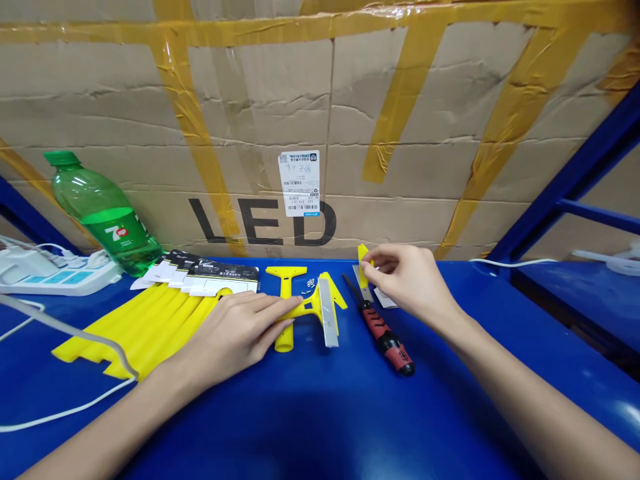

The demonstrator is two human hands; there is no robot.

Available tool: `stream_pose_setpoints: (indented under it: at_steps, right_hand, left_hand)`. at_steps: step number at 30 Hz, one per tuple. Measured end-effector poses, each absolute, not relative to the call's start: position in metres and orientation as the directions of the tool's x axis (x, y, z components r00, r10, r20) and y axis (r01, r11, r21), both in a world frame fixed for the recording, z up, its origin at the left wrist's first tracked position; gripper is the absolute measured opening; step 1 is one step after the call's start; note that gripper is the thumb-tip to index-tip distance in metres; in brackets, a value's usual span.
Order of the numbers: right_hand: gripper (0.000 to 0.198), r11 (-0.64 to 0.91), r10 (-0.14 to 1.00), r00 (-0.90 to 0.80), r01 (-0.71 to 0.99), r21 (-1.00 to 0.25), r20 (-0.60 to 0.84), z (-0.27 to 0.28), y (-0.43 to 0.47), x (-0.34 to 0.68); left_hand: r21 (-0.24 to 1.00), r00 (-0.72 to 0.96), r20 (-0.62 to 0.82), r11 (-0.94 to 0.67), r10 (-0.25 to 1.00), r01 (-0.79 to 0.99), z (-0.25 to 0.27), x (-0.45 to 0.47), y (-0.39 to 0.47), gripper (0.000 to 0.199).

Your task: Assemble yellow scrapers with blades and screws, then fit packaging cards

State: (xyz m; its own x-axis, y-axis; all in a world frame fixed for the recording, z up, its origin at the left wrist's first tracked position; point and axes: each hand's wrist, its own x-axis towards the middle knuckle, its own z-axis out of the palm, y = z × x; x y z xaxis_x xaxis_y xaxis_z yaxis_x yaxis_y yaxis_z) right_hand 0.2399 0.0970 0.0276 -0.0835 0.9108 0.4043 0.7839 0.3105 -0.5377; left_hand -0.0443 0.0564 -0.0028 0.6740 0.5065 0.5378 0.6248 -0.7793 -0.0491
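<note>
My left hand (245, 323) is closed round the short handle of a yellow scraper (314, 304), whose wide metal blade (329, 320) points to the right. Between thumb and fingers my right hand (410, 272) pinches a small yellow plastic strip (363, 255). A silver blade-like piece (364, 288) shows just below that strip; whether the two are joined I cannot tell. Under my right hand lies a red and black screwdriver (385, 335). Another yellow scraper body (286, 293) rests beside my left fingers, with small screws (311, 283) near it.
Several yellow scraper handles with black and white cards (220, 275) lie fanned at left. A green soda bottle (107, 213) leans behind them, near a white power strip (65, 272) and cable (70, 417). A taped cardboard box (270, 133) backs the blue table (310, 427).
</note>
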Motion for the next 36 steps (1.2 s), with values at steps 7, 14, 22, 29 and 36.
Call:
stream_pose_setpoints:
  at_steps: [7, 14, 22, 29, 36]
  right_hand:
    - [0.015, 0.157, 0.987, -0.047, 0.375, -0.913, 0.151, 0.018, 0.085, 0.256]
    - [0.023, 0.228, 0.973, -0.185, 0.651, -0.724, 0.141, 0.023, 0.069, 0.238]
    - [0.035, 0.347, 0.930, -0.270, 0.869, -0.351, 0.250, 0.012, 0.052, 0.197]
    - [0.027, 0.323, 0.943, -0.276, 0.893, -0.312, 0.185, 0.017, 0.052, 0.192]
    - [0.030, 0.311, 0.948, -0.252, 0.861, -0.403, 0.193, 0.020, 0.055, 0.199]
  left_hand:
    - [-0.055, 0.694, 0.511, -0.786, 0.507, 0.615, -0.007, -0.043, 0.057, 0.029]
    - [-0.056, 0.688, 0.519, -0.783, 0.507, 0.619, -0.006, -0.042, 0.057, 0.030]
    - [-0.143, 0.731, 0.495, -0.785, 0.471, 0.603, -0.005, -0.038, 0.053, 0.030]
    - [-0.177, 0.738, 0.470, -0.767, 0.484, 0.616, -0.009, -0.039, 0.050, 0.033]
    - [-0.184, 0.729, 0.500, -0.765, 0.468, 0.617, -0.005, -0.038, 0.051, 0.030]
